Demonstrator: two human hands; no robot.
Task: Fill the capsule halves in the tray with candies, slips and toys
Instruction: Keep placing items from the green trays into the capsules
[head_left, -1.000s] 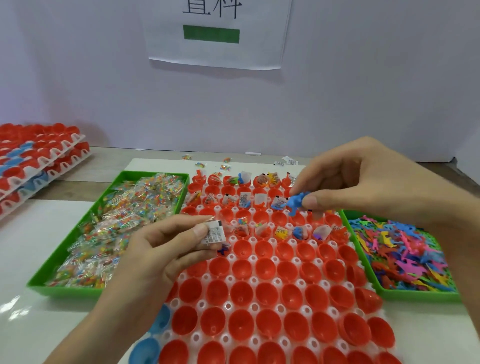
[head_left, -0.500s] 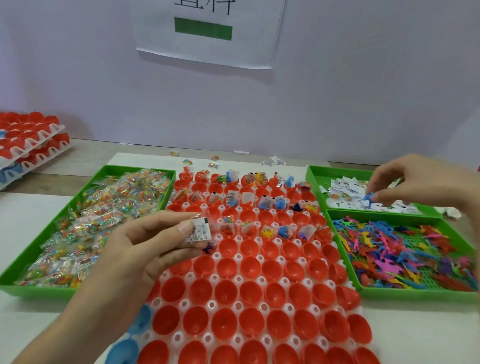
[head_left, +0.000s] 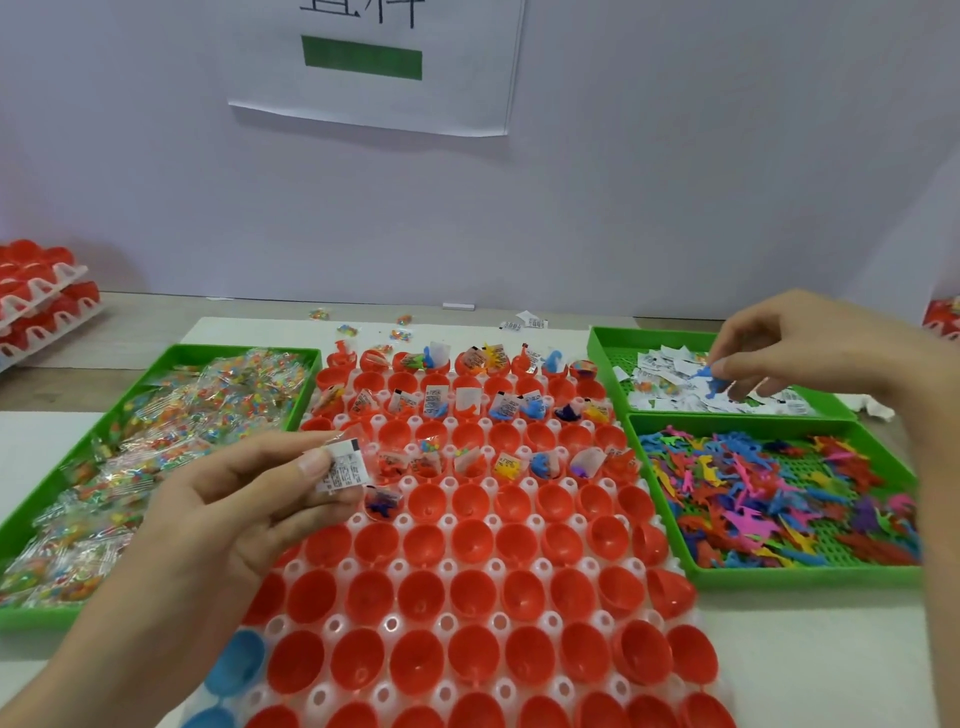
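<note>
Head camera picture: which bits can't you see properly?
Head view:
- Paper sign: writing cut off by the top edge.
- Slip in the left hand: print too small to read.
- Blue toy in the right hand: the hand hides its shape.
- Capsule tray: front rows cut off by the bottom edge.

A white paper sheet (head_left: 374, 67) hung on the pale wall (head_left: 675, 182) at the far side, printed with dark characters (cut off at the top edge) above a solid green bar (head_left: 362, 58). At the far left, stacked white trays (head_left: 36, 299) loaded with red shells sat on the wooden tabletop (head_left: 145, 317). A small white strip (head_left: 458, 306) lay where the tabletop met the wall. More red shells (head_left: 943, 317) showed at the far right edge.
</note>
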